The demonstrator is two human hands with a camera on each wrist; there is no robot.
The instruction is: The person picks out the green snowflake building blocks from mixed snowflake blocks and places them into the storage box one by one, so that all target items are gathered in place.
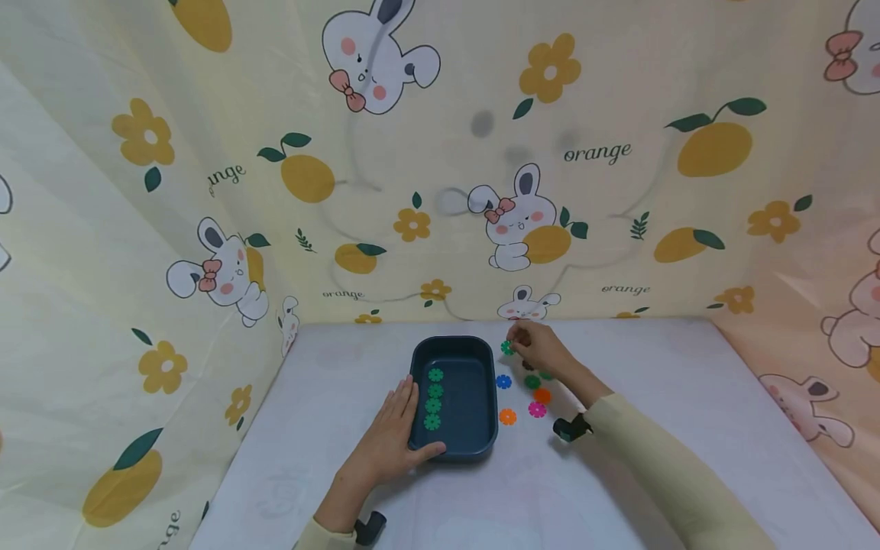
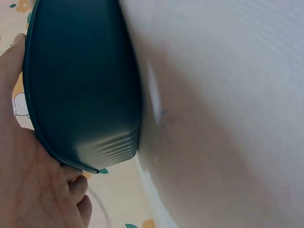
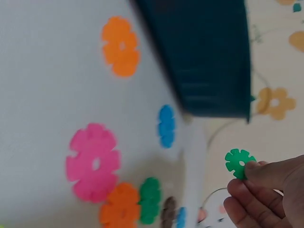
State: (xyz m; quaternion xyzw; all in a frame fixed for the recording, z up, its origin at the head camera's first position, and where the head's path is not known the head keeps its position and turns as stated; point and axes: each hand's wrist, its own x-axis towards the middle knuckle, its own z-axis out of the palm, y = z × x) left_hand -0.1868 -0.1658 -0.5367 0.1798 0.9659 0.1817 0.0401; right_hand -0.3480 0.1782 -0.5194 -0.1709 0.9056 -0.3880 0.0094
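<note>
A dark blue rectangular tray (image 1: 467, 452) stands on the white table, with several green flower-shaped discs (image 1: 434, 389) lined up in a column along its left side. My left hand (image 1: 388, 435) rests on the tray's left rim, fingers straight along the side and thumb on the near edge. Just beyond the tray's far right corner, my right hand (image 1: 543, 350) pinches a green notched disc (image 3: 234, 161) between thumb and fingers, above the table. In the left wrist view, the tray's outer wall (image 2: 85, 85) hides its contents.
Loose discs lie right of the tray: a blue one (image 1: 504, 381), a pink one (image 1: 538, 410), an orange one (image 1: 507, 416), another orange one (image 1: 542, 396) and a dark green one (image 1: 532, 382). A brown disc (image 3: 168, 212) is partly under the right hand in the head view. A printed curtain (image 1: 440, 260) hangs behind.
</note>
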